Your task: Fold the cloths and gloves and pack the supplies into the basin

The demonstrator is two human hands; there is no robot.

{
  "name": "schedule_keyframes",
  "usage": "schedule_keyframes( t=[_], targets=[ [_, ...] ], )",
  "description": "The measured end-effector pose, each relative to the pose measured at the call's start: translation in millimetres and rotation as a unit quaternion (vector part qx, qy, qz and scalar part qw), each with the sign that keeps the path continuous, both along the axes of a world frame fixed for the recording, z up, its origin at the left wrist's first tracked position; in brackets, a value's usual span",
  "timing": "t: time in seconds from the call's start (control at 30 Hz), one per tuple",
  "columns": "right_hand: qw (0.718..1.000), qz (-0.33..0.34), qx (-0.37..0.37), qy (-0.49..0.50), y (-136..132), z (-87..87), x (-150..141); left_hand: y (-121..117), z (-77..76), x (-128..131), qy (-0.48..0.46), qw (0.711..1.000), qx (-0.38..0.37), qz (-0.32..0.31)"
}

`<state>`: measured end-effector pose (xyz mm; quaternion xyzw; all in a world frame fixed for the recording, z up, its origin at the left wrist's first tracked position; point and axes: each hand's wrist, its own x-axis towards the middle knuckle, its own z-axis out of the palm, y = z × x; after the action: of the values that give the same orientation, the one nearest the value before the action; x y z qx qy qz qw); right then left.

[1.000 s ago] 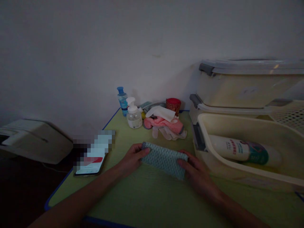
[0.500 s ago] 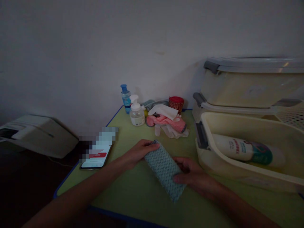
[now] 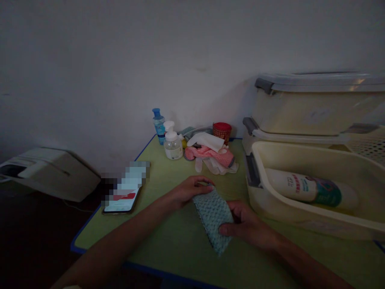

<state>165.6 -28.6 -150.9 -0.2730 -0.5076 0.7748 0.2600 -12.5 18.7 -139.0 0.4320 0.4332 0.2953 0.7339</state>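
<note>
A folded blue-green textured cloth [image 3: 213, 214] with a dark checked edge is held between both hands above the green table [image 3: 162, 245]. My left hand [image 3: 194, 189] pinches its upper end, thumb on top and fingers behind. My right hand [image 3: 242, 222] grips its right side, with the thumb pressed on the front face and the other fingers behind, mostly hidden. The cloth is tilted, its lower corner pointing toward me, and it bows slightly between the hands.
A phone [image 3: 124, 192] lies at the table's left edge. Behind are a blue bottle [image 3: 159, 127], a pump bottle [image 3: 173, 145], a pink cloth [image 3: 210, 153] and a red woven container [image 3: 221, 131]. At right, an open cream bin [image 3: 300, 216] holds a white-and-green bottle [image 3: 313, 190].
My left hand has moved slightly right, nearer my right hand. The cloth has gone from flat and straight to shorter and bowed, with its dark left edge now showing.
</note>
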Motion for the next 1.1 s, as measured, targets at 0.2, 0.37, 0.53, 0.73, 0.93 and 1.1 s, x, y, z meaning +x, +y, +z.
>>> schedule_keyframes(
  t=[0.2,0.37,0.53,0.73,0.93,1.1],
  targets=[
    [0.999,-0.023,0.048,-0.008,-3,10.2,0,-15,-12.2,9,-0.052,0.996,-0.051,-0.046],
    [0.998,-0.043,0.04,0.012,-3,3.9,-2,-22,-15.0,11,-0.077,0.996,0.027,-0.033],
    [0.996,-0.08,-0.008,0.037,-3,-1.2,-4,-22,-6.1,15,-0.092,0.991,0.095,0.014],
    [0.991,-0.13,-0.028,0.033,-1,3.5,-1,-23,-12.4,18,-0.128,0.987,0.059,0.071],
    [0.983,-0.184,-0.024,-0.005,4,3.9,-2,-27,-21.3,19,-0.157,0.983,-0.03,0.089],
    [0.972,-0.216,-0.022,-0.09,7,-1.3,0,-28,-21.9,21,-0.175,0.979,-0.075,0.07]
  ],
)
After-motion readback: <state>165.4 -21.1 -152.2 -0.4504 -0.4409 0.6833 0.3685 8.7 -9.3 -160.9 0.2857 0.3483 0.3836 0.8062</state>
